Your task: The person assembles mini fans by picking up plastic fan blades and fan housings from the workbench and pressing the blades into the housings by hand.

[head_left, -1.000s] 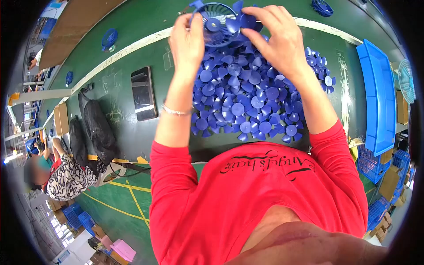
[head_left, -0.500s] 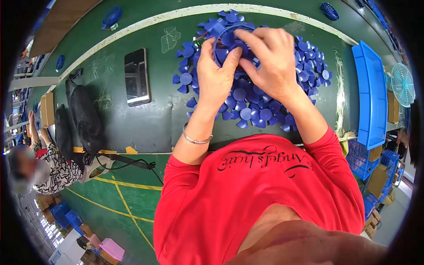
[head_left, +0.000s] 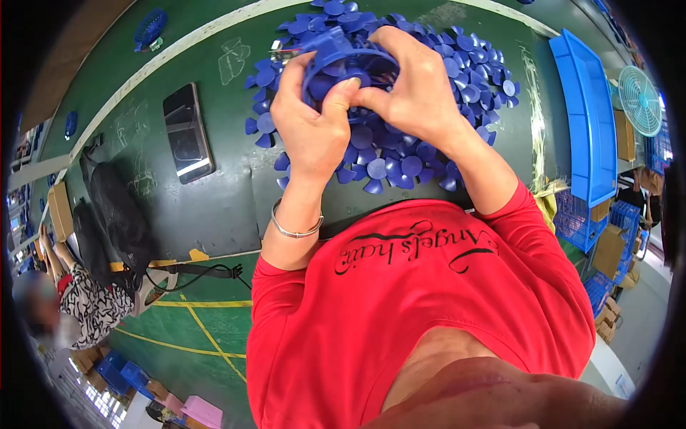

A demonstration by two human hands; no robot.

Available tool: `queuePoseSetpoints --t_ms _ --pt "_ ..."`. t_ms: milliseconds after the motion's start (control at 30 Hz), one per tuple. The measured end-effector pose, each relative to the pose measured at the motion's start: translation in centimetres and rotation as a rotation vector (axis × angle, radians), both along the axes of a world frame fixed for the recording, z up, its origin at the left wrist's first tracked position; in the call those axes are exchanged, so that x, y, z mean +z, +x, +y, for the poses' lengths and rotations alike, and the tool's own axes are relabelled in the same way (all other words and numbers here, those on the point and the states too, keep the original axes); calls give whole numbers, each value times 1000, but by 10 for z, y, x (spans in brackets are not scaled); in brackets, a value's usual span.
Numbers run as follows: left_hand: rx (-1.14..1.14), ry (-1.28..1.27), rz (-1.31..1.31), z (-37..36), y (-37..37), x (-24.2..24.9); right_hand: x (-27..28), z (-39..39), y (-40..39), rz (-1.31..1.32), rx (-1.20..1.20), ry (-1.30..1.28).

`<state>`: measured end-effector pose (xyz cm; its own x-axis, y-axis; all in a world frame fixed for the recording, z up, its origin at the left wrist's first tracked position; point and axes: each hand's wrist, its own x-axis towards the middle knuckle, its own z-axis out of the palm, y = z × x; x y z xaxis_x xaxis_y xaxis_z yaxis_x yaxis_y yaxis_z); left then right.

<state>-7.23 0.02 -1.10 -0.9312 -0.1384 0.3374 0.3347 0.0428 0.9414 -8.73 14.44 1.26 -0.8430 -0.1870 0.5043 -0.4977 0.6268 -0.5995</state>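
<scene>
Between my hands is a blue round fan housing (head_left: 331,50), tilted with its open ring toward me. My left hand (head_left: 312,118) grips its left side, fingers round the rim and thumb inside. Closed on the right side is my right hand (head_left: 416,89), its thumb beside the left thumb over the blue fan blade (head_left: 325,86) within the ring. A small white connector (head_left: 276,46) with thin wires sticks out at the left of the housing. Beneath and around both hands lies a heap of loose blue fan blades (head_left: 376,169) on the green table (head_left: 232,207).
A phone (head_left: 189,134) lies left of the heap, with a black mesh bag (head_left: 114,207) farther left. A long blue tray (head_left: 582,121) and a round fan (head_left: 639,101) stand at right. Another blue fan housing (head_left: 150,30) lies beyond the line. A person (head_left: 96,304) sits at far left.
The view has shifted, so the table and its things sit further left and higher. My right fingers have moved from over the ring's opening to its right side, and both thumbs now meet inside.
</scene>
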Motion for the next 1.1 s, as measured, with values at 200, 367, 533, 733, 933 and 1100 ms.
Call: queuePoseSetpoints --t_ms 200,367,533,733,933,1100 --pt "7 118 -165 8 -1 1 1 -4 -6 -132 -61 65" --pt "-78 312 26 16 1 -2 19 48 -59 -551 -27 -391" --pt "-123 126 68 18 7 -5 -24 152 -96 -329 -205 -564" --pt "-173 107 -13 20 5 -10 -47 155 -81 -523 -1 -171" --pt "-160 166 -44 18 2 -11 -42 139 -88 -425 77 159" --pt "-168 184 -57 16 0 -9 -21 140 -88 -564 27 3"
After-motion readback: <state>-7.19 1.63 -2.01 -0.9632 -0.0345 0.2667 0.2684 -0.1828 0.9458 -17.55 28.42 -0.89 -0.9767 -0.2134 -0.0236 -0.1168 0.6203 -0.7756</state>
